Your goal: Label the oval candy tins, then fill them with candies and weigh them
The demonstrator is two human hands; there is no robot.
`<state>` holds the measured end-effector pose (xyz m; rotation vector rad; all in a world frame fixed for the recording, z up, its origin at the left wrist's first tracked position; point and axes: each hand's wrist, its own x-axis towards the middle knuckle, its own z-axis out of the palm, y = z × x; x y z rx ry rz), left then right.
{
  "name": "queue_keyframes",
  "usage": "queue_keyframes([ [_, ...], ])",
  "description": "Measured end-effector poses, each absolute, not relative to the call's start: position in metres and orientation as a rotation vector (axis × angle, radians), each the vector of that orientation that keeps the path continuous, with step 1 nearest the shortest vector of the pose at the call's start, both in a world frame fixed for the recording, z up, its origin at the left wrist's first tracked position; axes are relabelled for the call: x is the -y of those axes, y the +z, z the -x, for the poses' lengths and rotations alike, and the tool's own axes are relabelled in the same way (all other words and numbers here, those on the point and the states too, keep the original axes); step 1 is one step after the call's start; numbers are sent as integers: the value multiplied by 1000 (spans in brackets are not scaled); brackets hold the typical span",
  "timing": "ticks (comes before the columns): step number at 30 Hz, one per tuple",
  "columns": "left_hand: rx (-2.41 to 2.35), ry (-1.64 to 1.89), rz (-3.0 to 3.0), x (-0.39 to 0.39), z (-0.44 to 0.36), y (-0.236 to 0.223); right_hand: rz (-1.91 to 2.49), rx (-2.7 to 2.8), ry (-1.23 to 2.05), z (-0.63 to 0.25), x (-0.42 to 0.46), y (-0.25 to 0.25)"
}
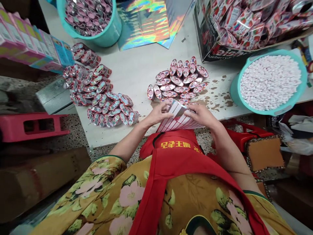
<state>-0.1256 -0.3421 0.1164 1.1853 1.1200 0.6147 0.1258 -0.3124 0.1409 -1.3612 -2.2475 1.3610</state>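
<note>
At the table's near edge, my left hand (159,112) and my right hand (201,115) grip opposite sides of a white and grey folded carton (176,109). The fingers of both hands are closed on it. Its lower part overlaps a white piece with red criss-cross lines (179,124), above the red apron (181,140); I cannot tell whether the two are one thing. Just beyond my hands stands a cluster of small shiny oval containers (179,81) with pink round centres. Some of the nearest ones are partly hidden by the carton.
More shiny containers (110,109) stand in groups at left. A teal tub (107,36) of pink caps and holographic sheets (146,26) lie at the back. At right are a box (207,54) of strawberry-print packs and a teal basin (236,89) of small white pieces. A pink stool (49,127) is left.
</note>
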Motion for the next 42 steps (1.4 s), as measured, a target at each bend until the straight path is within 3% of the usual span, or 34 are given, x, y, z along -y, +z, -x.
queue_keyframes([
  [3,-1179,549,-1172,372,115,104,1374,2031,1574,-149,332,144],
  [7,-1107,535,-1334,388,72,104,1358,1581,2096,-197,366,157],
  [10,-927,472,-1484,387,25,107,1354,1450,2232,-235,395,162],
  [13,-850,424,-1632,393,-24,106,1418,1270,2153,-268,436,154],
  [19,-1296,638,-1868,455,-86,102,1543,655,1853,-304,535,125],
  [24,-1220,447,-1800,523,-113,83,1480,338,1640,-293,589,107],
  [29,-1041,354,-1816,550,-130,71,1447,210,1525,-287,622,97],
  [36,-832,421,-1846,563,-155,106,1415,130,1375,-326,656,122],
  [42,-918,263,-1610,557,-196,100,1415,159,1305,-316,663,103],
])
